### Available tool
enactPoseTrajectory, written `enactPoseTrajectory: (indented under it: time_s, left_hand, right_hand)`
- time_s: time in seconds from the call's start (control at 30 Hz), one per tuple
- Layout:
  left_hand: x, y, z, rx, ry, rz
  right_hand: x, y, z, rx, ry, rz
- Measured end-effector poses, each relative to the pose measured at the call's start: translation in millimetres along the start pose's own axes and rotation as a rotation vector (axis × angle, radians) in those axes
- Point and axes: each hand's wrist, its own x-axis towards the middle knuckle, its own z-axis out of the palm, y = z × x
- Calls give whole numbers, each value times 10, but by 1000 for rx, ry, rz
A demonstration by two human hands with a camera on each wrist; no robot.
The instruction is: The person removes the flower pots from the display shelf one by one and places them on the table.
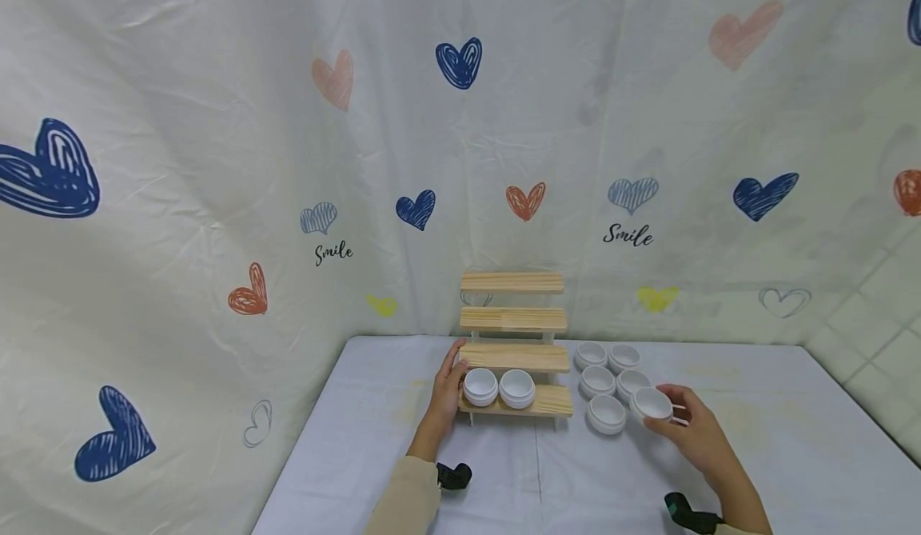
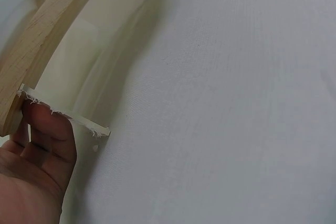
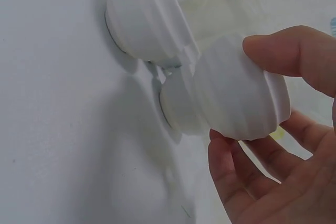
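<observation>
My right hand [image 1: 694, 427] pinches a small white bowl [image 3: 236, 90] with ribbed sides, thumb on one side and fingers on the other. It is raised off the table beside several like bowls [image 1: 606, 414] grouped right of a stepped wooden stand [image 1: 514, 357]. At the stand's left side, my left hand [image 1: 444, 395] grips the end of a lower board. The left wrist view shows curled fingers [image 2: 50, 124] against the board's underside and a white side piece [image 2: 68, 114]. Two white bowls, a left one [image 1: 480, 387] and a right one [image 1: 516, 389], sit side by side on the lowest board.
A white cloth covers the table [image 1: 612, 487]. Behind the stand hangs a pale curtain [image 1: 547, 119] printed with hearts and words. A tiled wall [image 1: 881, 359] stands at the right. Dark wrist devices are strapped near both hands.
</observation>
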Motion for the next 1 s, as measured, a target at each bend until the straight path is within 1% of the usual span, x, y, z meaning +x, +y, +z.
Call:
enactPoseTrajectory:
  time_s: [0.17,0.33,0.43,0.67,1.0]
  left_hand:
    - [-8,14,2,3,-2,-1]
    - [-13,15,3,-2,-3,1]
    - [-12,15,5,-2,0,4]
    - [-20,40,13,32,16,-10]
    - [-25,39,10,8,10,-3]
  right_hand:
    - [25,43,0,-22,-45,49]
    - [47,68,7,-7,-74,73]
    - [58,96,18,-8,-78,77]
    - [68,175,51,-7,-82,78]
    - [65,191,83,-11,-68,81]
